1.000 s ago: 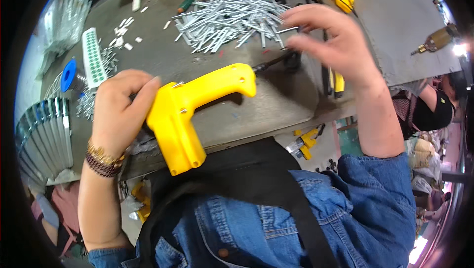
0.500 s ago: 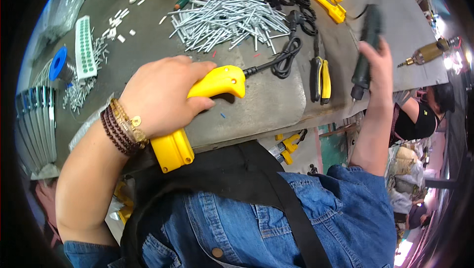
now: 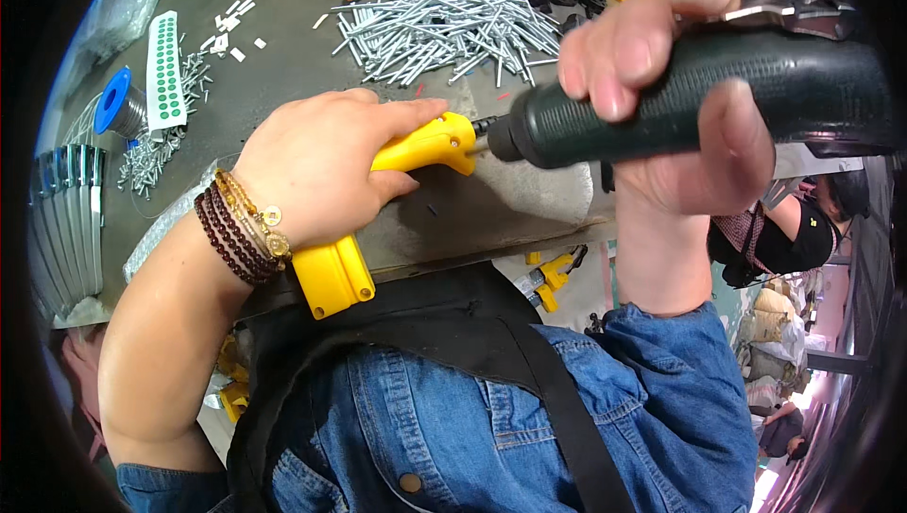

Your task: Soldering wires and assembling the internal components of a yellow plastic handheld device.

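the left hand point(image 3: 316, 162) is wrapped over the yellow pistol-shaped housing point(image 3: 331, 277) at the near edge of the bench point(image 3: 534, 196); the right hand point(image 3: 675, 102) is curled around a dark green power screwdriver point(image 3: 576, 130), its bit point(image 3: 480, 146) at the housing's right end. silvery rods point(image 3: 449, 31) lie heaped toward the bench's far edge.

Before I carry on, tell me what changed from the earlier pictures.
The right hand took hold of a dark green power driver and brought it leftward to the end of the yellow housing. The left hand shifted rightward onto the housing's handle. The metal rods and blue spool stayed put.
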